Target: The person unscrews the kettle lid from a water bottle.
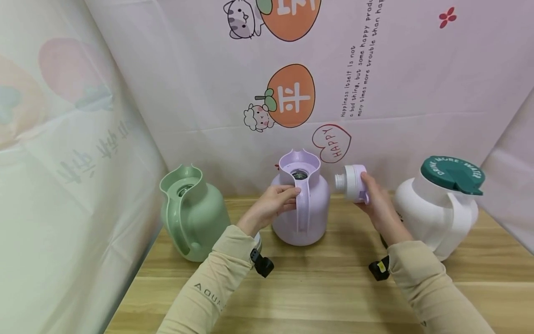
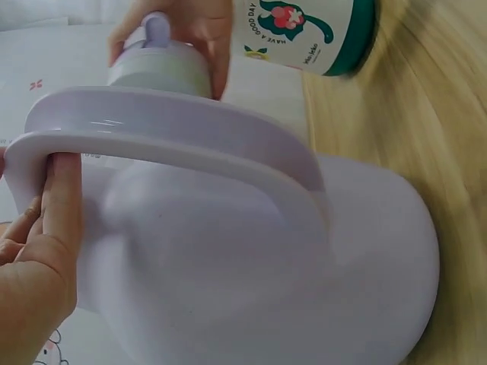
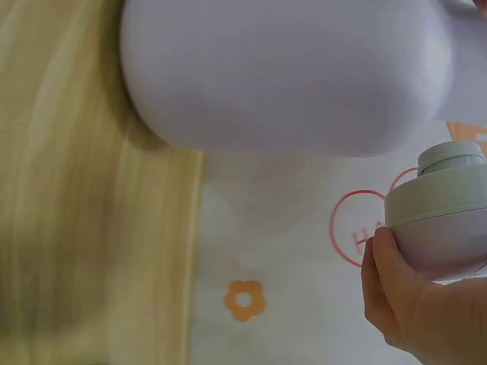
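A lilac thermos jug (image 1: 319,208) stands upright on the table, its mouth uncovered and its metal neck showing. My left hand (image 1: 277,204) grips the upper part of its handle (image 2: 175,141), fingers passing through the gap between handle and body. To the right of the jug, my right hand (image 1: 377,199) holds the jug's lid (image 1: 354,183) in the air. This lid has a lilac top, a white band and a narrower threaded plug. It is tipped on its side, plug pointing left toward the jug. In the right wrist view the fingers wrap the lilac part of the lid (image 3: 437,228).
A green jug (image 1: 208,218) with an uncovered mouth stands at left. Partly hidden behind my left wrist is a whitish round thing (image 1: 258,242). At right, near my right forearm, stands a white jug (image 1: 425,213) with a dark green lid (image 1: 450,174). A printed cloth (image 1: 200,93) hangs behind.
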Demonstrator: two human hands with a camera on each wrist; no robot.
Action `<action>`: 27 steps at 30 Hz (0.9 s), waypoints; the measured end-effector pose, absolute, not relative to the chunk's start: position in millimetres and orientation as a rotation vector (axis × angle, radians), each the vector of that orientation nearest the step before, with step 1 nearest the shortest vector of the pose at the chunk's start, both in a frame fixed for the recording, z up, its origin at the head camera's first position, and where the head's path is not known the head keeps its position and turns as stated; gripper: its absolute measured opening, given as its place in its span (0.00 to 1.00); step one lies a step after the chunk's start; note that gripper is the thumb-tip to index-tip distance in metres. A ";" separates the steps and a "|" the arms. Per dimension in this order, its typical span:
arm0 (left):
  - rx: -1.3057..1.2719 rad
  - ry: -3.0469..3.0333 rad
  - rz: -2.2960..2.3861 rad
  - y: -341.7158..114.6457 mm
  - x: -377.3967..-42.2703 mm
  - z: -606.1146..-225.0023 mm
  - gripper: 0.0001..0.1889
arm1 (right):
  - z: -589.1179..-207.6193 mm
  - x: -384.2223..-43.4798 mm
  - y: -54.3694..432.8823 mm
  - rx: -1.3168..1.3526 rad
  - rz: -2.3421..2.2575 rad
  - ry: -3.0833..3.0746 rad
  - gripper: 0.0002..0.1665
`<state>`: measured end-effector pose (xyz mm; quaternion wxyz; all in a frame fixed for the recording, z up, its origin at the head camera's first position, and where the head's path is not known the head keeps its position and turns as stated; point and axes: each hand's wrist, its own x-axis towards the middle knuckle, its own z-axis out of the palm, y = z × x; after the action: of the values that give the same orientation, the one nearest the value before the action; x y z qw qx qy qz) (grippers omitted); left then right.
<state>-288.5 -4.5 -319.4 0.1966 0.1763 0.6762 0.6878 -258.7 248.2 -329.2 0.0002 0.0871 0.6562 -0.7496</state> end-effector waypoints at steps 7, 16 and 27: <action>0.468 1.810 2.020 -7.4 -289.5 -324.9 0.19 | -345.8 -258.1 255.1 0.286 -2.370 1.924 0.47; 0.488 1.778 2.122 -9.0 -289.7 -328.5 0.20 | -376.8 -255.8 252.5 0.291 -2.391 1.830 0.32; 0.508 1.782 2.164 -11.3 -292.0 -331.4 0.20 | -408.7 -251.1 240.4 0.392 -2.520 1.564 0.16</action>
<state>-292.0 -11.3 -331.4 0.1457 0.1763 0.6188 0.7515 -251.1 240.4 -408.7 0.0749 0.1306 0.5214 -0.8399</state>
